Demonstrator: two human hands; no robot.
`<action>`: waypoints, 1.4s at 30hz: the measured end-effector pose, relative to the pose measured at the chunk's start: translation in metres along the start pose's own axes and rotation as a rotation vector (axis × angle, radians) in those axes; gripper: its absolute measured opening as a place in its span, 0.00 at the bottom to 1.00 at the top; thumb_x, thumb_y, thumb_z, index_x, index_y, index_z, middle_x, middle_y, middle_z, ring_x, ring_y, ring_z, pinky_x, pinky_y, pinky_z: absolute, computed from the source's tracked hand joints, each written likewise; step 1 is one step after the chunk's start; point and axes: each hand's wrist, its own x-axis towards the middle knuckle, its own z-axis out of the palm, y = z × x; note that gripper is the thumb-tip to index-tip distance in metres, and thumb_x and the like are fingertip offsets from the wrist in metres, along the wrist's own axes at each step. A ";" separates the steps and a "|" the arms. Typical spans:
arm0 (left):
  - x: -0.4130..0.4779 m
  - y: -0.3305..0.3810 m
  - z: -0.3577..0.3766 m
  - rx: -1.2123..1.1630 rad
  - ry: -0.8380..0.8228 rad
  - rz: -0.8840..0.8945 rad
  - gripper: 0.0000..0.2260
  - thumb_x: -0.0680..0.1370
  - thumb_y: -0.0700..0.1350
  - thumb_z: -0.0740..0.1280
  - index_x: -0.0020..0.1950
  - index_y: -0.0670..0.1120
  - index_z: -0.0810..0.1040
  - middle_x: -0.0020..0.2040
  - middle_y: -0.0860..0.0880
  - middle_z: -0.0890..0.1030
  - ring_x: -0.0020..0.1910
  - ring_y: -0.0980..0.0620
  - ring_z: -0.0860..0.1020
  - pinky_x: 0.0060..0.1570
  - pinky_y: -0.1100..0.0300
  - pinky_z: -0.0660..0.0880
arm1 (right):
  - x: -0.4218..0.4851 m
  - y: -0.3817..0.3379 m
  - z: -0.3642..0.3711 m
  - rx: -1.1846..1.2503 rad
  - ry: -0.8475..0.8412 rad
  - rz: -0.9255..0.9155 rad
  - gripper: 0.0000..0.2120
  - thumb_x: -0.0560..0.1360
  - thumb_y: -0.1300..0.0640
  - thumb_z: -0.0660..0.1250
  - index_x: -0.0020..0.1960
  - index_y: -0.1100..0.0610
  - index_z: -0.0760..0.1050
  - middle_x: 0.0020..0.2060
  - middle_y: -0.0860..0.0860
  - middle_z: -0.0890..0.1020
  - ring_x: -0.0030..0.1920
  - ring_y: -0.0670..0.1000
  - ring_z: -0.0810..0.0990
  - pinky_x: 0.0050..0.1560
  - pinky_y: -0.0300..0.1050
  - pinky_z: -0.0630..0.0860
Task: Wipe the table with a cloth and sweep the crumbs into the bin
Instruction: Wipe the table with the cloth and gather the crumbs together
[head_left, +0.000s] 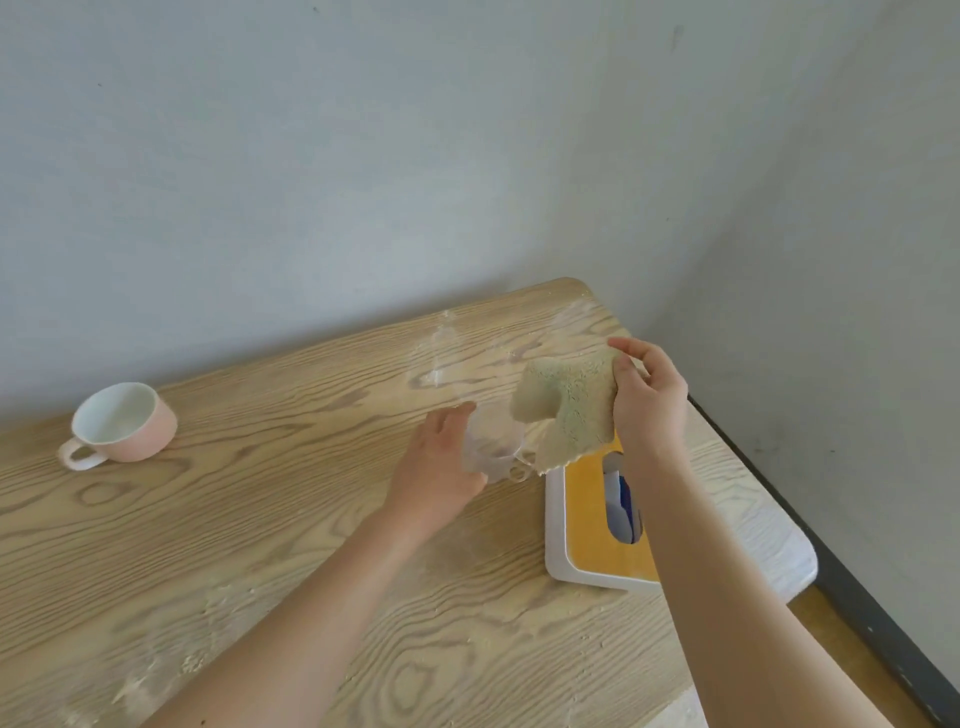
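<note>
My right hand (649, 402) pinches the top edge of a beige fluffy cloth (569, 410) and holds it hanging above the wooden table (260, 545) near its far right corner. Just left of the cloth, my left hand (441, 467) is curled round a clear glass (493, 449) standing on the table. A white box with a yellow lid and an oval opening (587, 525), seemingly the bin, lies on the table right below the cloth. Pale crumbs and powder streak the far table (441, 358) and its near left part (145, 675).
A pink cup (124, 423) with a white inside and a handle stands at the table's far left. Grey walls close in behind and to the right. The table's right edge (769, 525) runs alongside a dark skirting board.
</note>
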 end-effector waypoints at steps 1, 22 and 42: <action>0.008 0.004 0.005 -0.002 -0.001 -0.006 0.36 0.72 0.45 0.68 0.75 0.55 0.52 0.73 0.53 0.58 0.72 0.51 0.58 0.68 0.54 0.62 | 0.011 0.002 0.003 -0.012 -0.006 -0.010 0.11 0.79 0.59 0.58 0.52 0.50 0.78 0.28 0.46 0.71 0.20 0.41 0.64 0.21 0.32 0.61; 0.053 -0.059 -0.049 0.041 0.400 -0.350 0.36 0.63 0.47 0.74 0.68 0.53 0.65 0.62 0.53 0.69 0.58 0.50 0.72 0.48 0.59 0.69 | 0.073 0.020 0.137 -0.054 -0.307 -0.035 0.10 0.78 0.59 0.59 0.50 0.49 0.78 0.27 0.46 0.71 0.24 0.41 0.66 0.32 0.42 0.67; 0.035 -0.177 -0.121 -0.058 0.638 -0.587 0.39 0.69 0.48 0.72 0.75 0.49 0.57 0.70 0.47 0.63 0.69 0.48 0.63 0.65 0.54 0.64 | -0.006 0.101 0.258 -0.958 -0.834 -0.584 0.27 0.76 0.53 0.62 0.73 0.47 0.60 0.71 0.52 0.62 0.64 0.56 0.64 0.63 0.50 0.66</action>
